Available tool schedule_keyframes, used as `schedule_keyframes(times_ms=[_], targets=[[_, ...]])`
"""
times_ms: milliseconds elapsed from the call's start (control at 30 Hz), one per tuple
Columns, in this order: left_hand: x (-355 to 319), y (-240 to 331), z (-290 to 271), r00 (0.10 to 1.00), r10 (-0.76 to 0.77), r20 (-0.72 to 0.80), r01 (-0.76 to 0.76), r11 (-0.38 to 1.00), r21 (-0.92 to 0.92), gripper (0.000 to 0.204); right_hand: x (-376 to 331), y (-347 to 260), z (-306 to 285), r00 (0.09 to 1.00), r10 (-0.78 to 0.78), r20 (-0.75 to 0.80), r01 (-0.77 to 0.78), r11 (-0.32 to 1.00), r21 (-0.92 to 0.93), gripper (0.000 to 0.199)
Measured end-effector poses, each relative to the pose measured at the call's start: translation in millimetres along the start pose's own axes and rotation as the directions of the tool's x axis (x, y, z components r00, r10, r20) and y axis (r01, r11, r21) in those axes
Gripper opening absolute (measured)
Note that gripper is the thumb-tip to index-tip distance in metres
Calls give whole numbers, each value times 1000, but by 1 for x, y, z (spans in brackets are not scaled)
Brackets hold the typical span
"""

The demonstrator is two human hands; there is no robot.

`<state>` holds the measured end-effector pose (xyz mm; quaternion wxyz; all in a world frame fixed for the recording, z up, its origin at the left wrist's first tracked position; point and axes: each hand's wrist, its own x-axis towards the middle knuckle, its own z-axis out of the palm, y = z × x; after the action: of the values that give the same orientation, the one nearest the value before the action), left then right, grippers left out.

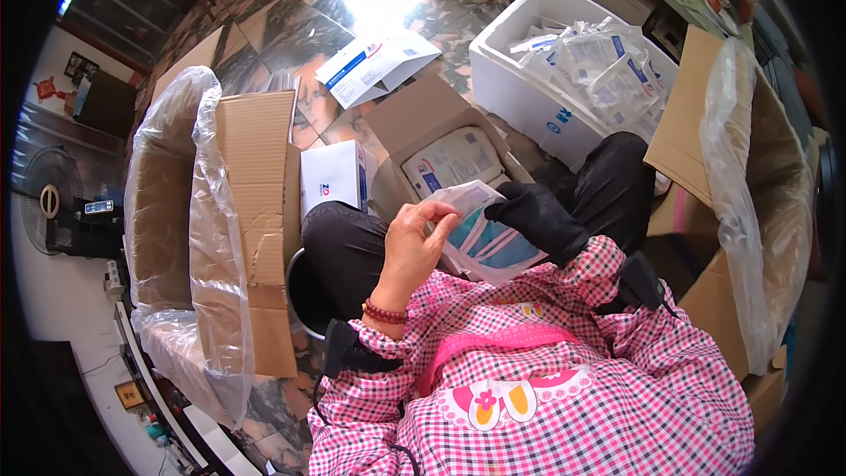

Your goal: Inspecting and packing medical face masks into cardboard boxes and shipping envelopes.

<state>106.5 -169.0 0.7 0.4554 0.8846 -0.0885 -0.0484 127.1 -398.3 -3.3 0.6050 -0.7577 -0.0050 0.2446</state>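
Observation:
Over my lap is a clear packet [495,242] of blue face masks with white ear loops. My left hand [414,242], bare with a dark red bead bracelet, pinches the packet's upper left edge. My right hand [539,216] wears a black glove and grips its upper right side; the fingertips there are partly hidden. Just beyond the packet stands an open cardboard box [414,115], in which printed white packets [454,161] are stacked.
At far right, a white foam box [520,79] holds several clear packets [608,66]. Large plastic-lined cartons stand at left [256,211] and right [705,123]. A white box [330,176] sits beside my left knee, near a dark bucket [304,300]. A folded white carton [379,66] lies on the floor.

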Motion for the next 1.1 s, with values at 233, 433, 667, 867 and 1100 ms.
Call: schedule_keyframes(times_ms=[233, 433, 667, 867, 1100], targets=[[-9, -8, 9, 963, -117, 245, 192, 930, -314, 20, -3, 15, 6, 980, -198, -4, 193, 959, -206, 25], [-16, -12, 20, 938, -175, 299, 206, 976, -74, 27, -7, 25, 8, 920, -343, 189, 392, 813, -431, 29], [-6, -29, -4, 896, -443, -19, 218, 478, -851, 20, -7, 65, -97, 862, -470, 189, 491, 682, -542, 37], [3, -40, 4, 940, -339, -24, 228, 681, -696, 18, 8, 38, -210, 826, -30, -563, 187, 957, 223, 37], [10, -56, 75, 948, -295, 119, 312, 936, -164, 25, 38, 16, -268, 700, 211, -682, 419, 653, 631, 47]])
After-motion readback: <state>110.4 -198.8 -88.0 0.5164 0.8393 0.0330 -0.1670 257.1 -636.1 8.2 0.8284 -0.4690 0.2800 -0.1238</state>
